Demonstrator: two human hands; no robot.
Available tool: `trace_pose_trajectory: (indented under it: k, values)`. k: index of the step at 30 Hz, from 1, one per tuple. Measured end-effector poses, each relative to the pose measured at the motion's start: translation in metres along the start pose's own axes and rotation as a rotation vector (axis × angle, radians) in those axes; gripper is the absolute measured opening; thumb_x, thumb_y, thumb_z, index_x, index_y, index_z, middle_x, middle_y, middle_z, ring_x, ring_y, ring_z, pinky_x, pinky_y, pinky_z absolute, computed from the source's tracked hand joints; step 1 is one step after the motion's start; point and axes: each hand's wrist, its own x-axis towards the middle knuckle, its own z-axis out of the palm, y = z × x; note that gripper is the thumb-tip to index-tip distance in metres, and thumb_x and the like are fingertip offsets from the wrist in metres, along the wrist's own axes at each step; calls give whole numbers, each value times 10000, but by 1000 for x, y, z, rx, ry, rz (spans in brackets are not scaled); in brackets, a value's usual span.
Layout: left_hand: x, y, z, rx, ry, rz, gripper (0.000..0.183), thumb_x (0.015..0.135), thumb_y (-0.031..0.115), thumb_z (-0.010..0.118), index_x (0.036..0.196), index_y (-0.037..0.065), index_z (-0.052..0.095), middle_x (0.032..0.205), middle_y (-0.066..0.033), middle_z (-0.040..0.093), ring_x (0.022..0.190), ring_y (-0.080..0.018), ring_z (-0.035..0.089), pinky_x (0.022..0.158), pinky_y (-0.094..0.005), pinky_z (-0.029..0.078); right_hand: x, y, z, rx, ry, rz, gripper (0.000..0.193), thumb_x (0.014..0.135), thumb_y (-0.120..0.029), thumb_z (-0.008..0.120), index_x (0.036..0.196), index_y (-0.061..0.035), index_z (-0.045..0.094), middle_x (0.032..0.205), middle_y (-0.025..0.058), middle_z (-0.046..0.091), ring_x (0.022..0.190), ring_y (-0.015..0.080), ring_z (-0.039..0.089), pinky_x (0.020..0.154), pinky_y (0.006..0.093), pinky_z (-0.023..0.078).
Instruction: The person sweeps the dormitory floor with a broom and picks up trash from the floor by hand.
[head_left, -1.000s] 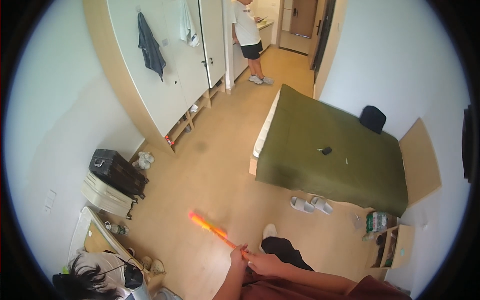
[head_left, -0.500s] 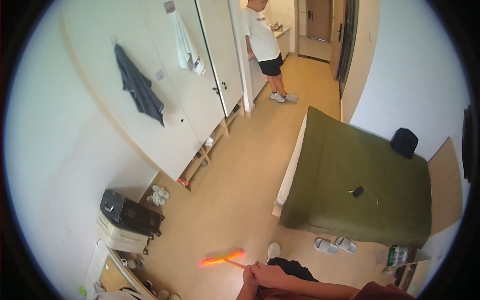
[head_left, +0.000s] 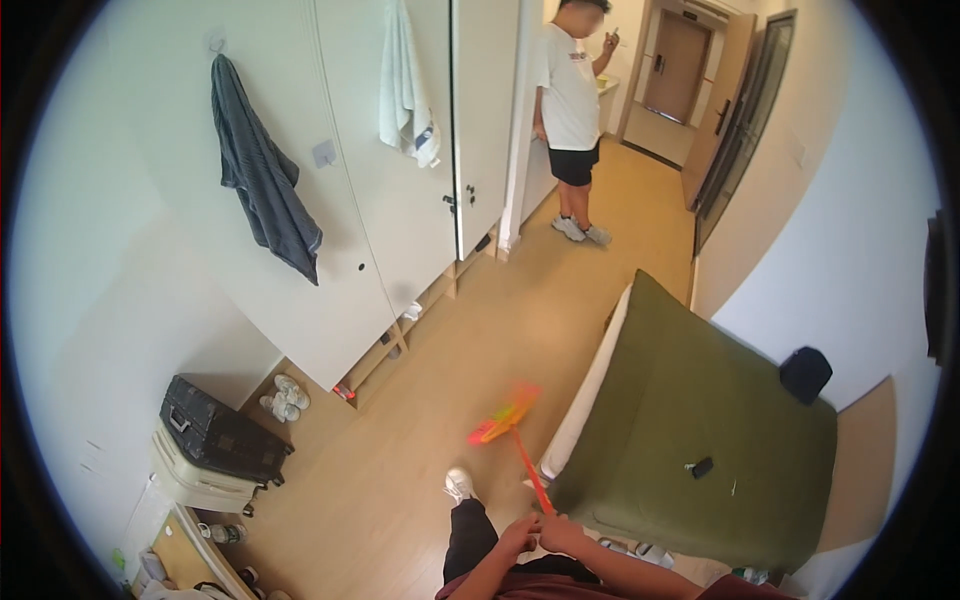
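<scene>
Both hands are closed at the lower middle, around the orange handle of a broom. My left hand (head_left: 515, 537) and my right hand (head_left: 560, 533) are close together, the right one slightly further right. From them the handle slants forward and left to the head of the broom (head_left: 508, 417), which is orange with pink and some yellow-green. Motion blurs that head, and its bristles cannot be made out well. It is over the wooden floor (head_left: 420, 400), left of the bed's near corner. My white shoe (head_left: 460, 485) shows left of the handle.
A bed with a green cover (head_left: 710, 420) takes up the right, bearing a small black object (head_left: 702, 467) and a black bag (head_left: 806, 375). White wardrobes (head_left: 400, 230) line the left. Suitcases (head_left: 220, 430) and shoes (head_left: 288, 397) stand near the left wall. A person (head_left: 573, 90) stands ahead.
The broom head has swung forward and right, from left of my hands to beside the bed. My hands have moved slightly right in view, and my view has shifted. The person's forearm is raised now.
</scene>
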Motion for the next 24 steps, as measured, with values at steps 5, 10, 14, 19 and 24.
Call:
trace_pose_trajectory:
  k: [5,10,14,19,24]
  values:
    - [18,113,-45,112,44,103,406,823,82,429,1214,-27,425,1010,-98,603,574,-120,450,549,-206,401,118,59,41,337,-345,233,288,762,-232,575,906,17,575,804,189,615,725,287,627,641,399,507]
    - [54,204,-86,-46,164,232,329,841,115,442,1130,-41,462,941,-118,637,535,-113,453,484,-218,379,147,-25,-41,519,-214,315,304,802,-286,570,787,18,563,606,116,577,499,231,576,421,339,457]
    - [68,258,-96,-173,196,166,250,872,237,458,973,14,508,912,-139,643,485,-120,447,453,-232,362,198,-68,-61,1013,-171,348,261,818,-246,544,715,-10,506,560,71,504,436,197,507,368,306,397]
    - [102,303,-130,-118,165,152,282,835,260,493,1003,33,505,921,-132,634,486,-119,478,479,-237,422,277,-92,-113,1111,-25,328,198,825,-212,555,791,-23,505,583,61,499,422,166,485,326,291,363]
    - [102,373,-137,-240,321,286,264,824,251,506,987,43,509,890,-116,632,541,-113,489,512,-242,413,396,-115,-189,960,79,294,220,790,-186,535,715,20,514,531,108,512,407,211,507,343,323,379]
